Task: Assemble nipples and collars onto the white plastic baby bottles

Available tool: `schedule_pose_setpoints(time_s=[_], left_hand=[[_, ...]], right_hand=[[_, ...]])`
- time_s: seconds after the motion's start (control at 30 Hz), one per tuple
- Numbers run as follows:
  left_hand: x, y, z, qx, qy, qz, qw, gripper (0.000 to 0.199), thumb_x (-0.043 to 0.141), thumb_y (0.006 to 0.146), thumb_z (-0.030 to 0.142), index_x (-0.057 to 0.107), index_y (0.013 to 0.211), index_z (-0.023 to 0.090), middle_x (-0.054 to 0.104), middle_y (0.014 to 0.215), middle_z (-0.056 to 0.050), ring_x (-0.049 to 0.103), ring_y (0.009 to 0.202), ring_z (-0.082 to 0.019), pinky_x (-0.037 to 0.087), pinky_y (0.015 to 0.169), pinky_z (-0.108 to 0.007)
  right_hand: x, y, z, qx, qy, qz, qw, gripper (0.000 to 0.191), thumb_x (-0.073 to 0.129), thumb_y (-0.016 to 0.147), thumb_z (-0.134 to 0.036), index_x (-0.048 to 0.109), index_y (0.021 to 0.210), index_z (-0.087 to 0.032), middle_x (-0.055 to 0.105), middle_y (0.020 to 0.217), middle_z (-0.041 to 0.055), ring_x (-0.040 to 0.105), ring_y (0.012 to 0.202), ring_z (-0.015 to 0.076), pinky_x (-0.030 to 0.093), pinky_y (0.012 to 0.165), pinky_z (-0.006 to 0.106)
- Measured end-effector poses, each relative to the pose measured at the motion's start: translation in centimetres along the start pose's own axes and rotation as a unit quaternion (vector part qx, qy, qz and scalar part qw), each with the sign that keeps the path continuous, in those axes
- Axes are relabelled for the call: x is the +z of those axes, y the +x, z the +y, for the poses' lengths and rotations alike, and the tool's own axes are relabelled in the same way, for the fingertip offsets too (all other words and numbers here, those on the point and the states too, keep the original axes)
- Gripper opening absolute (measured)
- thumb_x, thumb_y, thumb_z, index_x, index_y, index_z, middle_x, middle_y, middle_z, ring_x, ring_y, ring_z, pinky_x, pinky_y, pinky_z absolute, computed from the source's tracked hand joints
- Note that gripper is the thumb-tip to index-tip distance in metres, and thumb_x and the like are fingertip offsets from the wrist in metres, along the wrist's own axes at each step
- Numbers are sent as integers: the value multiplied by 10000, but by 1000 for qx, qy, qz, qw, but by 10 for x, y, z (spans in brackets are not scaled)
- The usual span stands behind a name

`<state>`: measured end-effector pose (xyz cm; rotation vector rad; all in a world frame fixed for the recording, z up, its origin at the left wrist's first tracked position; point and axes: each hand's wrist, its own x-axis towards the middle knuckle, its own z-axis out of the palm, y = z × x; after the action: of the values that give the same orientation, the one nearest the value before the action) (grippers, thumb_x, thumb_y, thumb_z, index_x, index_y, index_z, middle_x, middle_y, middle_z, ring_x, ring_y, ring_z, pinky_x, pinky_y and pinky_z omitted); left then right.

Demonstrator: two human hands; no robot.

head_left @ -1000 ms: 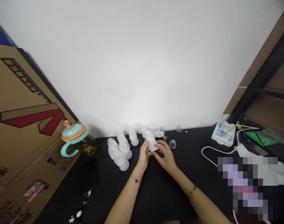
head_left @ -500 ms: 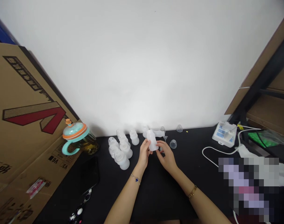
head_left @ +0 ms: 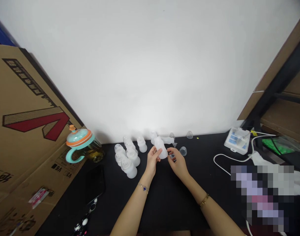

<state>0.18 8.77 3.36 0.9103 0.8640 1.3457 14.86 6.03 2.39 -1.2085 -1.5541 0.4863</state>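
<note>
My left hand [head_left: 153,161] is closed around a translucent white baby bottle [head_left: 160,148], held tilted above the black table with its wide base toward me. My right hand [head_left: 179,164] hovers just right of the base, thumb and fingers apart and apparently not gripping it. Partly hidden behind those fingers is a small clear piece [head_left: 173,156]. To the left, several white bottles [head_left: 129,168] stand grouped, with one more bottle [head_left: 141,145] slightly apart. Past the held bottle, another white piece [head_left: 167,140] lies on its side. Clear domed caps [head_left: 182,151] are scattered to the right.
A teal-lidded jug [head_left: 82,144] and a dark phone [head_left: 94,183] are at the left beside a large cardboard box [head_left: 24,131]. Right, a white power strip [head_left: 237,141] trails a cable. The white wall [head_left: 150,72] borders the table [head_left: 184,209] at the back.
My right hand has come off the bottle and moved slightly right, its fingers parting. The bottle has tipped a little in my left hand, its base shifting right.
</note>
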Motion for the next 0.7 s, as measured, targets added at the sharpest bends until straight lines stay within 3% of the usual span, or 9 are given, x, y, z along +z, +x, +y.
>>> schedule_pose_setpoints(time_s=[0.2,0.37,0.57,0.7], left_hand=[[0,-1,-3,-9,9,4,1000,465,765,763,578,668,911,149,518,688,37,445,543,-67,347,439,-183],[2,-1,-3,8,55,-5,998,486,752,764,595,682,947,150,509,678,44,421,519,-62,330,441,-190],[-1,0,-6,49,172,14,984,494,762,763,554,678,1057,166,650,883,-12,427,525,-57,347,475,-210],[-5,0,-13,58,280,39,957,505,770,756,521,683,1115,177,647,818,-7,470,571,-99,390,553,-236]], right_hand=[[-24,17,9,59,-5,58,997,332,520,883,-321,660,1146,-175,705,972,96,664,789,211,524,606,299],[-33,25,25,67,-42,28,996,298,525,846,-349,701,1023,-185,732,975,90,670,810,223,527,721,346],[-42,29,31,64,-89,42,993,304,507,853,-357,709,1007,-191,737,972,93,667,808,227,511,803,372],[-51,33,34,64,-93,47,992,302,511,853,-362,710,1001,-189,735,957,89,658,804,226,511,810,371]])
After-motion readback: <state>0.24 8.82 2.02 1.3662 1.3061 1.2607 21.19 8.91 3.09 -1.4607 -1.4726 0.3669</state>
